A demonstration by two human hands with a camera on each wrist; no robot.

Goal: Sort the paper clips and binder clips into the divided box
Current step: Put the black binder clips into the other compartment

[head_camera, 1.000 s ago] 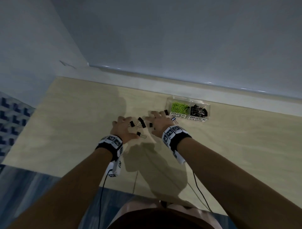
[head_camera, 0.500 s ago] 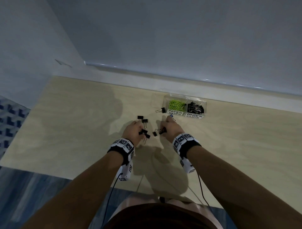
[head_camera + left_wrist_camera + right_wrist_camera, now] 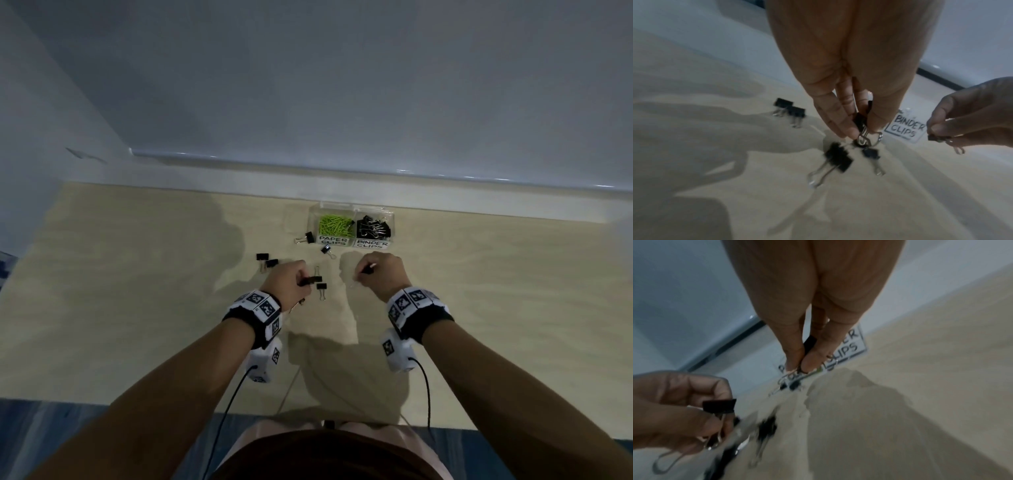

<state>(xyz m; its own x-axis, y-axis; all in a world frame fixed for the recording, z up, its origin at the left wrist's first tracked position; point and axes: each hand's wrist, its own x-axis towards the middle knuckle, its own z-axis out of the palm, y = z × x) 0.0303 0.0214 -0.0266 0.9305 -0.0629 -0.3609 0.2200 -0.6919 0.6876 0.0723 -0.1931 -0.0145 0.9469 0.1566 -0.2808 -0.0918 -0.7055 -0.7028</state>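
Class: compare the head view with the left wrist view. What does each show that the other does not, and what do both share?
Only the head view shows the green paper clips in the divided box and both wristbands. Only the left wrist view shows the left hand from the palm side, its fingers pinching a binder clip. Both show loose binder clips on the table and the BINDER CLIPS label.

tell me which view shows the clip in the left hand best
Left wrist: the clip hangs pinched in the left hand, its black body and wire loops close up. The head view shows only a dark sliver; the right wrist view shows it large but blurred.
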